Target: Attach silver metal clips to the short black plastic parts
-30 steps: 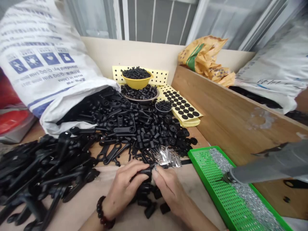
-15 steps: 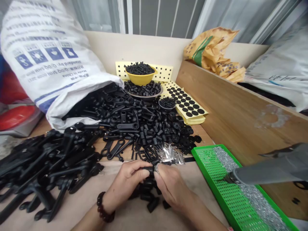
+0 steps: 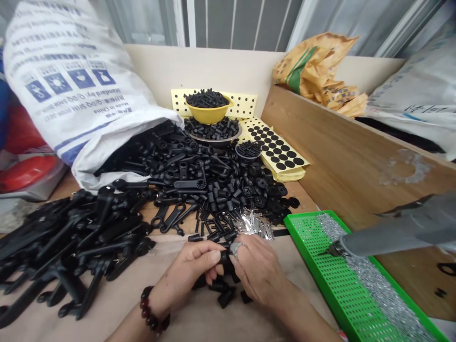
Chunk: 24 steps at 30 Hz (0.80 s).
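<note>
Our left grip (image 3: 190, 267) pinches a black part (image 3: 225, 257); whether our right grip (image 3: 261, 270) holds it, we cannot tell; we should keep steady.

held part (image 3: 225, 258): matt plastic | near-left levers (image 3: 122, 230): smooth plastic | clips (image 3: 252, 222): shiny metal | right tray (image 3: 333, 280): plastic | right board (image 3: 342, 147): wood | far-right bag (image 3: 315, 71): crumpled paper

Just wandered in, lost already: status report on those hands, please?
Left hand: pinching a short black plastic cylinder. Right hand: at the cylinder, small grey metallic bits in its grip. Loose black plastic cylinders lying close beneath.
</note>
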{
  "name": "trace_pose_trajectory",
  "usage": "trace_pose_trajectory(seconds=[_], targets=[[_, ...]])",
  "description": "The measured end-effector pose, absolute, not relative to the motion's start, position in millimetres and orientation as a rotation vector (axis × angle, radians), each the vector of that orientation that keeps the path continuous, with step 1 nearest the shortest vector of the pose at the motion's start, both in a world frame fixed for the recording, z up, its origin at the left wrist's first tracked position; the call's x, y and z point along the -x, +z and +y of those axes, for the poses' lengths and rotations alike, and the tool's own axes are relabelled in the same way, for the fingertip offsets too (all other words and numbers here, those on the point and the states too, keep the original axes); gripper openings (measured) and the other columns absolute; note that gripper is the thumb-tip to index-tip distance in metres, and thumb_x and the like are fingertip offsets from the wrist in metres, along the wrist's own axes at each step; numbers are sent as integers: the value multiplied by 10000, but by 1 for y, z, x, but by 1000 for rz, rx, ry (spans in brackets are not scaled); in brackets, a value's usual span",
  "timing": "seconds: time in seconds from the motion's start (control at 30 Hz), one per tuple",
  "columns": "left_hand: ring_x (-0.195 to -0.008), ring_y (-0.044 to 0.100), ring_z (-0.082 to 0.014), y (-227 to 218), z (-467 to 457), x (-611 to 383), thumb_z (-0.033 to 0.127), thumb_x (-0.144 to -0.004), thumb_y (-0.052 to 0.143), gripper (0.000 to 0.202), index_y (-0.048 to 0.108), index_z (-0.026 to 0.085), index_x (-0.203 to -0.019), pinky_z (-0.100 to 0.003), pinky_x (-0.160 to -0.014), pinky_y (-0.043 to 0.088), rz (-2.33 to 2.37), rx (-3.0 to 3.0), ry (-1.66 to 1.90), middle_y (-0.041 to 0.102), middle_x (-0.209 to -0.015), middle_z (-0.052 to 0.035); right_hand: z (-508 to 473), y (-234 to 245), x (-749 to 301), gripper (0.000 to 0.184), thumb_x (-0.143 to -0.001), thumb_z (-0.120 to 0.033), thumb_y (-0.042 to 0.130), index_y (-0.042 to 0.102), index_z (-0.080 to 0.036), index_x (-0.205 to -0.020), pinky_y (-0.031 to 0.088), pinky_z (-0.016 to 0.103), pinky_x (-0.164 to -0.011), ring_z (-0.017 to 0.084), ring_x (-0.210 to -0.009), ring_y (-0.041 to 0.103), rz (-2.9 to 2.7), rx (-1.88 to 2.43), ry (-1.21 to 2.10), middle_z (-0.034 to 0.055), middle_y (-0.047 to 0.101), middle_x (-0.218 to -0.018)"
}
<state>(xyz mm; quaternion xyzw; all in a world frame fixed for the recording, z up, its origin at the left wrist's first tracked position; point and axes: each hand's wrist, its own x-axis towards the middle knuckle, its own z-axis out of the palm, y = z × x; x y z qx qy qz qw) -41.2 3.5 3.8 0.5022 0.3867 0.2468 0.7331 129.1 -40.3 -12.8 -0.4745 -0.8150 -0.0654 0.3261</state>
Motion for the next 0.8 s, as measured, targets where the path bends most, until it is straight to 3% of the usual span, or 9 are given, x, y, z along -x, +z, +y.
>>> trace_pose_trajectory(seconds=[0.27, 0.5, 0.6, 0.8], targets=[[-563, 527, -114, 7, -3, 41, 324, -721, 616, 227, 685, 155, -855, -203, -530, 453, 942, -1258, 645, 617, -630, 1, -44, -15, -123, 265, -899, -115, 261, 389, -200, -683, 312, 291, -561, 166, -590, 389, -2099, 1183, -27, 21, 451, -631], [-603, 552, -138, 11, -6, 45, 271, -777, 570, 171, 687, 183, -866, -223, -587, 472, 933, -1618, 752, 645, -673, -7, -44, -8, -119, 236, -915, -136, 251, 347, -209, -711, 324, 246, -520, 133, -565, 434, -1965, 1170, 370, -1, 464, -637], [-648, 566, -144, 11, -6, 46, 244, -784, 573, 155, 694, 195, -867, -238, -666, 468, 922, -1777, 768, 662, -724, -11, -43, -9, -120, 239, -912, -128, 249, 350, -208, -710, 330, 254, -538, 140, -576, 431, -2003, 1172, 290, 2, 459, -635], [-554, 538, -125, 4, -6, 45, 313, -742, 608, 203, 684, 163, -855, -209, -523, 461, 933, -1353, 708, 623, -623, -3, -41, -17, -124, 232, -888, -110, 260, 357, -206, -700, 318, 294, -564, 166, -598, 388, -2120, 1110, -31, 18, 433, -639]])
